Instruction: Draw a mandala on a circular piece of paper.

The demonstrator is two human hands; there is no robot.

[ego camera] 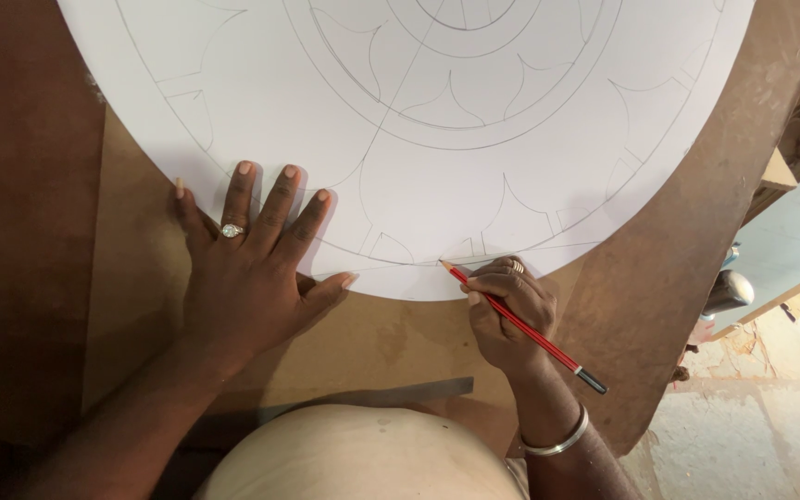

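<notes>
Pencil (525, 327): red, long axis diagonal, tip up-left on lower rim of white disc (604, 111), dark end down-right. Right hand (504, 310): closed around pencil. Left hand (250, 268): flat, fingers spread, pressing disc edge. Disc top cut off; board (131, 278) beneath.

The white round sheet (511, 185) runs off the top edge.

Your round sheet (530, 176) lies on the board (141, 306). Left hand (247, 268) flat on the sheet's near-left edge; right hand (506, 310), pencil (520, 326) in it, at its near edge.
</notes>
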